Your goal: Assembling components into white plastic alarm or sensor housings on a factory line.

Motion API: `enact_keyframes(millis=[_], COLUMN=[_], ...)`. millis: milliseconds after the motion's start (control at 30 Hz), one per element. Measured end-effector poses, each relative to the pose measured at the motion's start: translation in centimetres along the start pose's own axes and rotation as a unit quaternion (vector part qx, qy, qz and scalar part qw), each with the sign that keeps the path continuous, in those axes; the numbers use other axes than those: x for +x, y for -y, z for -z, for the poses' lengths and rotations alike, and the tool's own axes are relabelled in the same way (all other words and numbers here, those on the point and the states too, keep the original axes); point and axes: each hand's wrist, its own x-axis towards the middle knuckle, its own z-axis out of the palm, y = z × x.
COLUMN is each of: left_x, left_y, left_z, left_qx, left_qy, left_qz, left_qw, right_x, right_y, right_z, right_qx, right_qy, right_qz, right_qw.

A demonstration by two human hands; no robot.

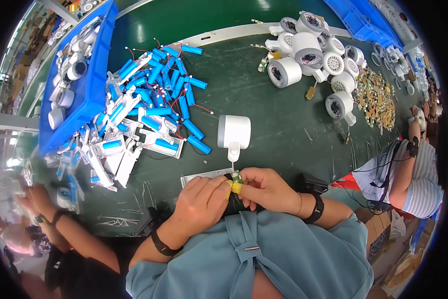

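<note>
Close in front of my body, both hands meet at a small green circuit board (237, 176). My right hand (267, 188) pinches the board between thumb and fingers. My left hand (200, 200) is closed beside it, its fingertips against the right thumb; what they grip is hidden. Yellow wrapping covers fingertips on both hands. A thin lead joins the board to a white handheld fan (237, 130), which lies just beyond my hands with its short neck pointing at me. Partly under my left hand is a flat pale strip (189, 179).
Blue batteries (156, 110) with red wires and white casings lie heaped at left, beside a blue bin (95, 99) of fan parts. White fan heads (308, 50) and a pile of small circuit boards (376, 97) lie at right. Other people's arms (69, 229) show at both sides.
</note>
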Motion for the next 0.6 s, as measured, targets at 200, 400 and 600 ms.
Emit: enact_keyframes(millis=[200, 400, 600], left_x=[-0.8, 0.2, -0.5], left_y=[0.0, -0.3, -0.1], left_z=[-0.4, 0.9, 0.4], left_qx=[-0.140, -0.356, -0.256], left_qy=[-0.010, 0.090, 0.062], left_qz=[0.112, 0.403, 0.302], left_qw=[0.984, 0.838, 0.916], right_x=[0.1, 0.2, 0.0], right_y=[0.5, -0.4, -0.6], right_z=[-0.5, -0.6, -0.3], right_qx=[-0.002, -0.016, 0.012], right_qy=[-0.033, -0.023, 0.010], right_qz=[-0.003, 0.031, 0.030], right_qw=[0.999, 0.999, 0.999])
